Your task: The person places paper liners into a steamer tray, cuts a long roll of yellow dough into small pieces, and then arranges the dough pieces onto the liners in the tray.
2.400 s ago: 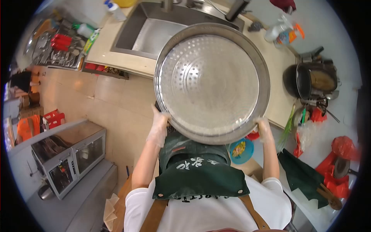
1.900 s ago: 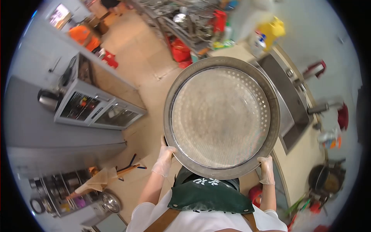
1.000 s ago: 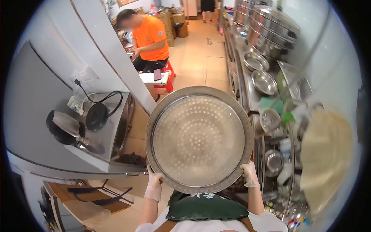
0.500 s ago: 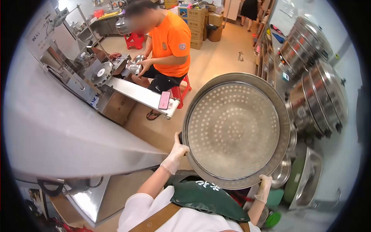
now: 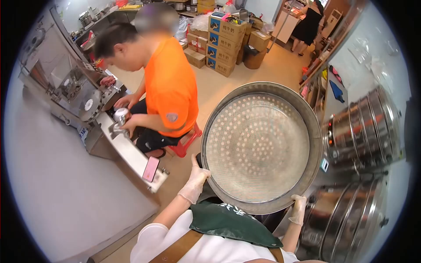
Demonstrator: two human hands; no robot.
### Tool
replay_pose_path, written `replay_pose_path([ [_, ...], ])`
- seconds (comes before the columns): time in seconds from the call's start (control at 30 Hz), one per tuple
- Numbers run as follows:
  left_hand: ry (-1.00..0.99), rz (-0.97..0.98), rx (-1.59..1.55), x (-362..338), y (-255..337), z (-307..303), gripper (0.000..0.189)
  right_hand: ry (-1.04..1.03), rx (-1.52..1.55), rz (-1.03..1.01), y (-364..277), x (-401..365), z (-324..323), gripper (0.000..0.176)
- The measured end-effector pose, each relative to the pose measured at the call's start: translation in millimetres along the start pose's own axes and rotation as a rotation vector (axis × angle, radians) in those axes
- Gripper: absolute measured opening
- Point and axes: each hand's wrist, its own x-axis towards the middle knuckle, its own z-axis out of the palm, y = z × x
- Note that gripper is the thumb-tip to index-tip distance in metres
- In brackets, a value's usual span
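Observation:
A large round steamer tray [image 5: 258, 149] with a metal rim and a dotted, perforated-looking bottom is held up in front of my body. My left hand [image 5: 197, 177], in a thin clear glove, grips its lower left rim near a dark handle. At the lower right rim my right hand [image 5: 298, 209], gloved too, has its fingers closed on the edge. Nothing lies in the tray. Below it is my green apron [image 5: 232, 223].
A person in an orange shirt [image 5: 171, 87] sits at a machine with a white conveyor [image 5: 127, 151] bearing a pink phone [image 5: 151, 169]. Stacked steamers [image 5: 364, 127] stand right. Cartons [image 5: 223, 44] and a bin [image 5: 254, 57] are ahead; another person [image 5: 308, 26] stands far back.
The view has moved forward and turned. The seated person, machine and conveyor now appear further left, and the steamers lower. Both my hands still hold the tray. The seated person's hands are over the conveyor.

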Motion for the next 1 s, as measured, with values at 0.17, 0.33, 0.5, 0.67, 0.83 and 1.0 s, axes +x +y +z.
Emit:
replay_pose_path([
  [0.17,-0.032,0.056,-0.077,144,67,76,0.117,-0.022,0.048,-0.199,-100,129,71,0.024],
  [0.33,0.006,0.032,-0.047,260,150,135,0.119,-0.063,0.059,-0.214,-210,233,145,0.021],
  [0.5,0.059,0.083,-0.164,383,222,165,0.117,-0.184,0.008,-0.254,-324,348,249,0.027],
  [0.67,0.217,0.077,-0.358,500,284,172,0.105,-0.396,-0.085,-0.414,-458,452,403,0.022],
  [0.83,0.502,0.226,-0.418,552,386,153,0.105,-0.575,-0.326,-0.408,-586,505,584,0.014],
  [1.0,0.733,0.211,-0.515,658,430,52,0.101,-0.831,-0.434,-0.465,-657,517,832,0.025],
])
